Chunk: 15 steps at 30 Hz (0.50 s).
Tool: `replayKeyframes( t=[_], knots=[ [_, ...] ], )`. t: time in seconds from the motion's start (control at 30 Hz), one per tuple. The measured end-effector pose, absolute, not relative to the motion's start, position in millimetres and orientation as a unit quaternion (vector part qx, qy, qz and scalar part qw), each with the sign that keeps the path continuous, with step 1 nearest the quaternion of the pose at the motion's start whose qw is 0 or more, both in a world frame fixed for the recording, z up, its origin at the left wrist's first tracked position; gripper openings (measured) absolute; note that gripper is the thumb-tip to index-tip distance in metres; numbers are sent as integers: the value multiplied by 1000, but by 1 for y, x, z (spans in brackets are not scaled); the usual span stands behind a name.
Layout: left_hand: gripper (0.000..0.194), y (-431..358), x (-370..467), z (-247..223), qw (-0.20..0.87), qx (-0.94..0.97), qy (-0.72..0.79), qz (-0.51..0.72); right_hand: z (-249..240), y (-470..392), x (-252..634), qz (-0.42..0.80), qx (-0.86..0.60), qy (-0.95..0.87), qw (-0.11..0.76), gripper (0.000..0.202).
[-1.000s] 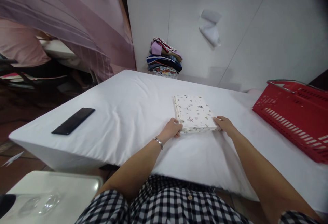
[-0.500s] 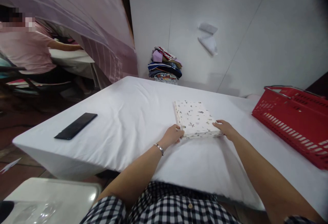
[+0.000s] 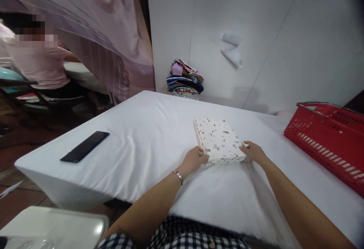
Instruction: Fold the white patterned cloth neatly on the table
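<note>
A folded white cloth (image 3: 217,139) with small printed figures lies flat on the white-covered table (image 3: 148,135), its layers showing along the left and near edges. My left hand (image 3: 196,157), with a silver bracelet at the wrist, grips the cloth's near left corner, fingers closed on the edge. At the near right corner, my right hand (image 3: 251,151) pinches the cloth between thumb and fingers. The undersides of both hands' fingers are partly hidden.
A black phone (image 3: 85,146) rests on the table's left side. To the right stands a red plastic basket (image 3: 327,139). Folded clothes (image 3: 185,79) are piled beyond the far edge. A white stool (image 3: 54,226) is at lower left. Another person (image 3: 42,63) sits beyond a pink curtain (image 3: 125,51).
The view has tilted slightly, so everything sits a little lower in the picture. Both hands keep their hold on the folded cloth's near corners.
</note>
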State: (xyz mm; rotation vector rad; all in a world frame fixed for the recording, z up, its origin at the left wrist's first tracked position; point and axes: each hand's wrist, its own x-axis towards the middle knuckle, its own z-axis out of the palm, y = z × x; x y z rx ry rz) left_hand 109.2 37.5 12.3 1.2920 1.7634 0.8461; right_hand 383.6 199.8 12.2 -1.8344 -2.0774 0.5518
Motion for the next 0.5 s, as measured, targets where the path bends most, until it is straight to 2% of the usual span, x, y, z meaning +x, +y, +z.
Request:
replayKeyframes(
  t=[0.1,0.17,0.37,0.5],
  knots=[
    [38,37,108,14,327,529,706,339,21,189,362,109,-565,-796,189,50],
    [37,37,108,13,319,531,710,336,25,175,343,103,-488,-843,200,53],
    [32,41,105,4,366,510,696,349,16,132,303,114,-339,-932,60,57],
    [27,57,93,17,330,531,705,336,9,128,302,92,-347,-932,48,55]
  ],
)
